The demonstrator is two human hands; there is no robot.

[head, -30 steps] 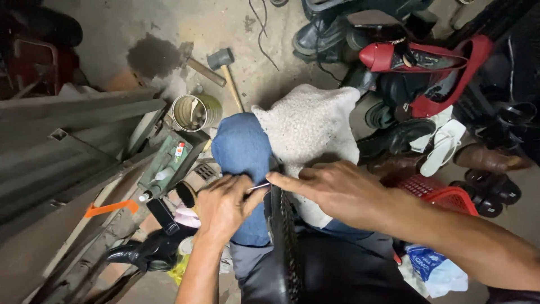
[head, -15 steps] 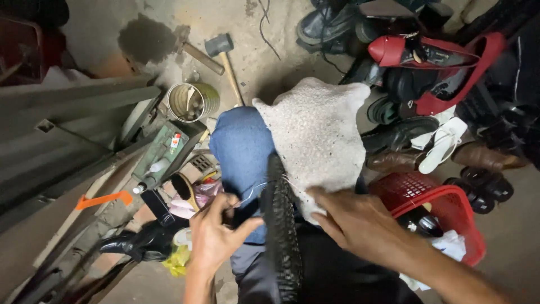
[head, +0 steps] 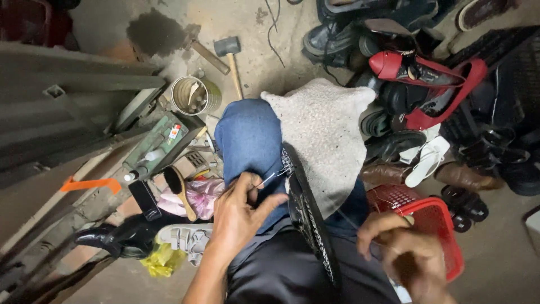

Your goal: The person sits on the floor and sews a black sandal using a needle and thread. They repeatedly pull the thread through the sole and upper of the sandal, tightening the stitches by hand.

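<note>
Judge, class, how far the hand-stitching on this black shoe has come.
Done: thread already runs into the black shoe's edge near the toe. In hand: the left hand pinches the needle there; the right hand, blurred, is drawn out to the side. Left: how much of the edge remains unsewn cannot be told.

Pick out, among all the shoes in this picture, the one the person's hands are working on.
The black shoe held sole-edge up between the knees, beside the left hand. Every other shoe lies on the floor, out of hand.
</note>
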